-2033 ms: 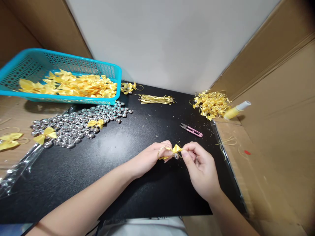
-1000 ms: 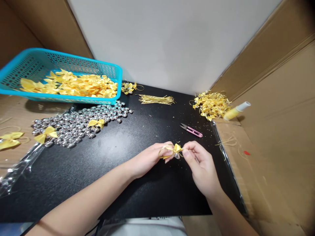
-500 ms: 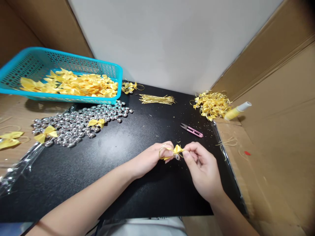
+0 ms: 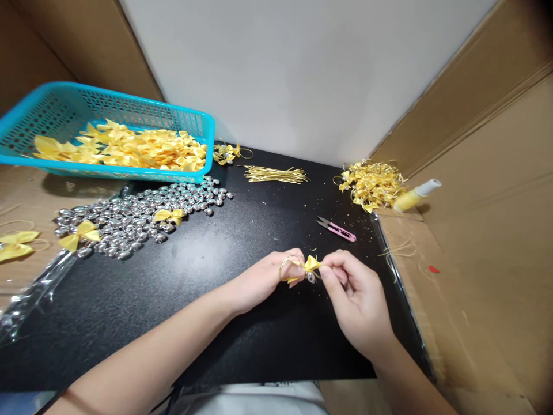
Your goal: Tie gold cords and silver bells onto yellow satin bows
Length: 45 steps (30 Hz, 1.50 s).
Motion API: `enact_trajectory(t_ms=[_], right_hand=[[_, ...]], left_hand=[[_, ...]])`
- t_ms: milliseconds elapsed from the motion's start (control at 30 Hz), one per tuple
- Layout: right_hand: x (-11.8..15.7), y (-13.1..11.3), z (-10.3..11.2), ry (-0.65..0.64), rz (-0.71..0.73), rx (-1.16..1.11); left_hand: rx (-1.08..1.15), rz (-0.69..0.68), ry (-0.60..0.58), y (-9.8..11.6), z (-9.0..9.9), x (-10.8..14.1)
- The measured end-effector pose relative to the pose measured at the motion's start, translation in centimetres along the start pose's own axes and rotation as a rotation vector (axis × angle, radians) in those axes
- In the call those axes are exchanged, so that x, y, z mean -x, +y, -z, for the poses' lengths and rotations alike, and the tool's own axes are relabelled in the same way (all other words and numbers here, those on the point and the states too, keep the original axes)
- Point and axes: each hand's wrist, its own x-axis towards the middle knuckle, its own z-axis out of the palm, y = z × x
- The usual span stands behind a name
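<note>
Above the black table, my left hand (image 4: 276, 274) pinches a yellow ribbon bow (image 4: 311, 263). A loop of gold cord (image 4: 283, 268) stands out over the left fingers. Just under the bow shows a silver bead (image 4: 310, 277). My right hand (image 4: 356, 297) is closed, thumb against index finger, on the right end of the bow; whether it grips ribbon or cord there is too small to tell apart. Beyond the hands lie pink thread snips (image 4: 339, 229), their blades pointing left. Part of the bow is hidden by the left fingers.
A blue basket (image 4: 203, 144) of yellow bows stands back left, with silver beads (image 4: 129, 216) spread before it. Gold cords (image 4: 276, 174) lie at the back. Finished-looking bows (image 4: 371, 181) are heaped back right beside a thread spool (image 4: 415, 196). Cardboard walls (image 4: 492, 173) enclose the right side.
My right hand has shifted very slightly, still closed at the bow's right end. The left hand keeps its hold, and everything on the table stays put.
</note>
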Motion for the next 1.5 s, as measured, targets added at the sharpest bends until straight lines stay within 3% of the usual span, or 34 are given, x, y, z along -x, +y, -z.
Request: enact_trajectory(t_ms=[700,1167,1367,1500], right_hand=[[0.8,0.6,-1.2,0.051,-0.149,-0.135],[0.5,0.7,-1.4,0.072,-0.22,-0.342],[0.7,1.8,-2.1,0.033,-0.277,-0.516],[0.4,1.8,-1.8,-0.004,-0.266,-0.504]], left_hand=[[-0.057,-0.045,-0.029,0.2,-0.2,0.0],[0.048,-0.066,-0.041,-0.4,-0.1,-0.1],[0.09,-0.075,-0.042,-0.4,-0.2,-0.2],[0.095,-0.056,-0.04,-0.5,-0.2,-0.1]])
